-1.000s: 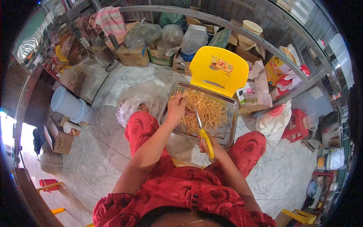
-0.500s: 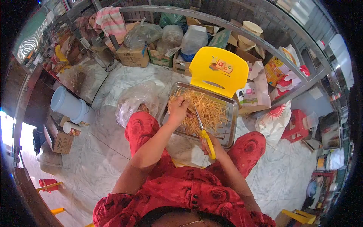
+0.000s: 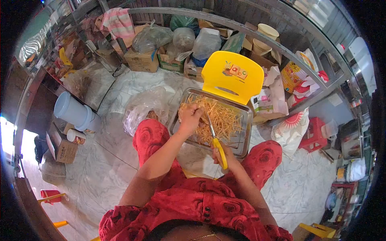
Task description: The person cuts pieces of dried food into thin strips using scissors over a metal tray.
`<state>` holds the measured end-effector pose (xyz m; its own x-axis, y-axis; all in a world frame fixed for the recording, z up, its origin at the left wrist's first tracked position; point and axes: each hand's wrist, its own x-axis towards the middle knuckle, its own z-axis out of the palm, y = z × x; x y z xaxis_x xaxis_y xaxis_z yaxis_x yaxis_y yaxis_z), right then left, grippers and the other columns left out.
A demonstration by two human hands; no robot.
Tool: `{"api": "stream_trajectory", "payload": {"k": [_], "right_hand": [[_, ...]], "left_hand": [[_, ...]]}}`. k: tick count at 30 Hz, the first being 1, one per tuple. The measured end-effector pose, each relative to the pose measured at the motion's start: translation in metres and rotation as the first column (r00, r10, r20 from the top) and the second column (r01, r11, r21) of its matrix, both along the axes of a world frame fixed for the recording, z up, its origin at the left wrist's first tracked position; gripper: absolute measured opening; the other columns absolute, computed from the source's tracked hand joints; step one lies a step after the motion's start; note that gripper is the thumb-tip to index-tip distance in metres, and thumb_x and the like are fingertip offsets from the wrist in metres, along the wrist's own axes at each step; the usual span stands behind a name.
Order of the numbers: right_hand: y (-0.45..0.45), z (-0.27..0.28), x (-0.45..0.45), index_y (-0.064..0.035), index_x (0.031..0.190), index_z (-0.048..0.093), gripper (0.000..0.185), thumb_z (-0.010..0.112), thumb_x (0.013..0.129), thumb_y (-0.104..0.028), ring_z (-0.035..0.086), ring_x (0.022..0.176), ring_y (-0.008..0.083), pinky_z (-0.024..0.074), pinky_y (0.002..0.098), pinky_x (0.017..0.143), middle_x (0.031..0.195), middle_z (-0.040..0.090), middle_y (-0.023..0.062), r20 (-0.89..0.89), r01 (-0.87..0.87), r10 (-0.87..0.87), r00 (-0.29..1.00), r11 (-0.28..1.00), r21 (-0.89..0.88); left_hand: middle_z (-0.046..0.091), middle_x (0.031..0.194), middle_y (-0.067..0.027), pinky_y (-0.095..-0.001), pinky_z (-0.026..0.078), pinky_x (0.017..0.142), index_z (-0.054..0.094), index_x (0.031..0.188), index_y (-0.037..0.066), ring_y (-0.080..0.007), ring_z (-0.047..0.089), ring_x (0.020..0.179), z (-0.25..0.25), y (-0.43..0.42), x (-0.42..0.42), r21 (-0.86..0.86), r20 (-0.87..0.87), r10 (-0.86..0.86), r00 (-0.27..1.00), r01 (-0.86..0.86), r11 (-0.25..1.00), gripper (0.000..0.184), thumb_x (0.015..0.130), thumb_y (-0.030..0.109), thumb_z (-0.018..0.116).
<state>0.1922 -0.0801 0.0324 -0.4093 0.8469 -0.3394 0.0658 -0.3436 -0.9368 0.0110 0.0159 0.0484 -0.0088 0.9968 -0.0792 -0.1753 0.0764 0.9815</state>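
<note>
My right hand (image 3: 223,156) is closed around the yellow handles of a pair of scissors (image 3: 219,148). The metal blades point up and away, over a heap of thin, dry yellow-brown strips (image 3: 227,120). The strips lie in a shallow metal tray (image 3: 249,124) between my knees. Over the tray's left part, my left hand (image 3: 190,118) is closed, fingers pinched on some strips right beside the blade tips. The fingers partly hide what they grip.
A yellow child's chair back (image 3: 233,74) rises behind the tray. Left of the tray sits a clear plastic bag (image 3: 146,106) with something brown inside. Cardboard boxes (image 3: 140,60) and bags line the far side under a metal frame. White buckets (image 3: 74,110) stand left; a red crate (image 3: 311,134) stands right.
The scissors and my right hand have shifted very slightly. My left hand stays in nearly the same place over the strips.
</note>
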Motion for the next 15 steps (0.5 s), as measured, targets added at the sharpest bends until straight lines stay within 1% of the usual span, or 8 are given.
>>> {"api": "stream_trajectory", "payload": {"k": [1, 3, 5, 6, 9, 11, 13, 15], "right_hand": [[0.0006, 0.001, -0.0002, -0.0081, 0.088, 0.045, 0.031, 0.053, 0.081, -0.037, 0.041, 0.048, 0.0073, 0.0383, 0.0219, 0.041, 0.06, 0.042, -0.0023, -0.006, 0.004, -0.004, 1.0, 1.0, -0.006], [0.0009, -0.0005, 0.0004, -0.0083, 0.088, 0.045, 0.032, 0.052, 0.081, -0.039, 0.042, 0.049, 0.0075, 0.0389, 0.0221, 0.043, 0.061, 0.042, -0.0024, -0.013, 0.009, -0.01, 1.0, 1.0, -0.013], [0.0009, -0.0057, 0.002, -0.0058, 0.104, 0.044, 0.041, 0.046, 0.084, -0.042, 0.046, 0.047, 0.0099, 0.0379, 0.0222, 0.043, 0.063, 0.047, 0.0022, -0.026, -0.02, 0.02, 0.999, 1.0, 0.015], [0.0009, -0.0056, 0.0021, -0.0058, 0.104, 0.044, 0.041, 0.046, 0.084, -0.042, 0.046, 0.047, 0.0099, 0.0379, 0.0222, 0.043, 0.063, 0.047, 0.0022, -0.025, -0.021, 0.021, 0.999, 1.0, 0.015], [0.0017, -0.0042, 0.0001, -0.0057, 0.102, 0.045, 0.042, 0.048, 0.083, -0.043, 0.045, 0.046, 0.0091, 0.0368, 0.0217, 0.041, 0.061, 0.047, 0.0016, -0.04, -0.019, 0.019, 0.999, 1.0, 0.001], [0.002, -0.0051, -0.0011, -0.0086, 0.085, 0.045, 0.026, 0.053, 0.082, -0.033, 0.038, 0.041, 0.0071, 0.0339, 0.0212, 0.036, 0.052, 0.04, -0.0032, -0.058, 0.034, -0.038, 0.998, 0.997, -0.063], [0.002, -0.0038, -0.0013, -0.0091, 0.084, 0.045, 0.024, 0.054, 0.081, -0.032, 0.038, 0.038, 0.0073, 0.0331, 0.0212, 0.035, 0.051, 0.04, -0.0033, -0.057, 0.046, -0.051, 0.997, 0.995, -0.084], [0.0012, -0.0013, -0.0018, -0.0096, 0.082, 0.045, 0.023, 0.055, 0.081, -0.03, 0.037, 0.036, 0.0075, 0.0323, 0.0213, 0.033, 0.049, 0.04, -0.0034, -0.056, 0.057, -0.063, 0.996, 0.993, -0.104]], "left_hand": [[0.052, 0.065, -0.0035, -0.0226, 0.044, 0.036, 0.046, 0.077, 0.002, -0.0126, 0.057, 0.048, 0.0019, -0.0029, 0.0014, -0.001, -0.102, -0.029, 0.994, 0.029, 1.0, 0.014, 0.086, 0.013, 0.046], [0.052, 0.064, -0.0035, -0.0226, 0.044, 0.036, 0.046, 0.077, 0.002, -0.0124, 0.056, 0.048, -0.0017, -0.0041, 0.0032, -0.005, -0.075, -0.021, 0.997, 0.021, 1.0, 0.014, 0.086, 0.013, 0.046], [0.052, 0.064, -0.0035, -0.0227, 0.044, 0.036, 0.046, 0.077, 0.002, -0.0122, 0.056, 0.047, -0.0011, -0.0056, 0.0059, -0.009, -0.046, -0.015, 0.999, 0.014, 1.0, 0.014, 0.086, 0.013, 0.046], [0.052, 0.063, -0.0036, -0.0229, 0.043, 0.036, 0.046, 0.077, 0.002, -0.0123, 0.056, 0.047, 0.0026, -0.007, 0.0068, -0.029, -0.031, -0.015, 0.999, 0.014, 0.999, 0.014, 0.086, 0.013, 0.046], [0.051, 0.061, -0.0037, -0.0231, 0.043, 0.035, 0.045, 0.076, 0.003, -0.0127, 0.056, 0.047, 0.0015, -0.0063, 0.0052, -0.058, -0.009, -0.022, 1.0, 0.022, 0.998, 0.014, 0.086, 0.012, 0.045], [0.051, 0.06, -0.0037, -0.0232, 0.043, 0.035, 0.045, 0.076, 0.003, -0.013, 0.056, 0.047, -0.0013, -0.0051, 0.0049, -0.068, -0.002, -0.031, 1.0, 0.031, 0.997, 0.014, 0.086, 0.013, 0.045], [0.051, 0.059, -0.0043, -0.0233, 0.042, 0.035, 0.045, 0.076, 0.004, -0.0134, 0.055, 0.046, -0.0038, -0.0046, 0.0052, -0.087, 0.061, -0.025, 0.998, 0.031, 0.996, 0.013, 0.086, 0.012, 0.045], [0.052, 0.059, -0.0047, -0.0233, 0.042, 0.035, 0.044, 0.076, 0.004, -0.0134, 0.055, 0.045, -0.003, -0.0054, 0.0054, -0.079, 0.052, -0.023, 0.998, 0.028, 0.996, 0.013, 0.086, 0.013, 0.044]]}}
